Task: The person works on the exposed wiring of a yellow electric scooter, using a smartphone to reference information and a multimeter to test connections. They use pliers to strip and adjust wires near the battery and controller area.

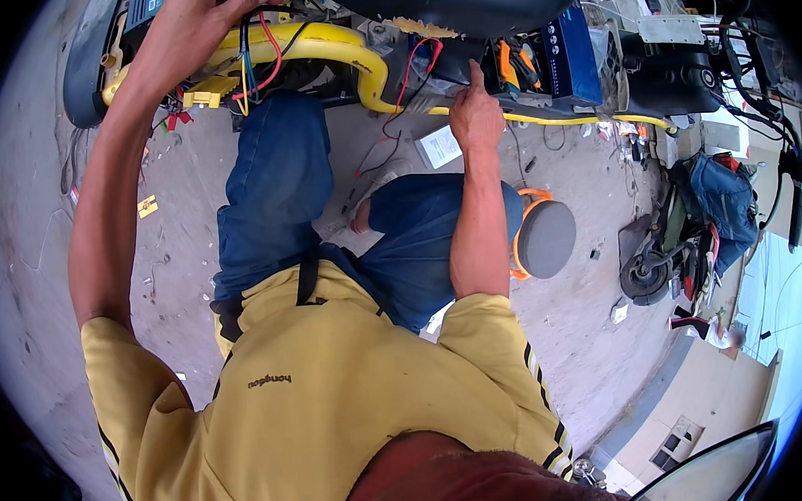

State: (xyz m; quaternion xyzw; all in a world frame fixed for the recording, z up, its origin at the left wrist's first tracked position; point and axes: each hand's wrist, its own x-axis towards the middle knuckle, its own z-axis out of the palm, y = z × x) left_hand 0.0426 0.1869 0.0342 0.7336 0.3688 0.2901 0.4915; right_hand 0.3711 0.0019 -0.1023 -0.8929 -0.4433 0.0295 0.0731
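Note:
My left hand (193, 29) reaches to the upper left of a vehicle with a yellow tube frame (338, 41). Its thumb and fingers are pinched together beside a bundle of coloured wires (247, 67); what lies between them is too small to make out. My right hand (477, 117) has its index finger stretched out and the other fingers curled. That fingertip meets or nearly meets a dark object (456, 62) under the black seat (459, 3). A red test lead (405, 87) and a black one hang just left of this hand. Orange-and-black handled pliers (518, 64) lie to its right.
A blue box (573, 56) stands in the frame right of the pliers. On the ground are a white box (438, 146), a yellow card (147, 206) and scattered litter. A round stool (547, 239) is beside my right knee. Another two-wheeler (685, 242) is farther right.

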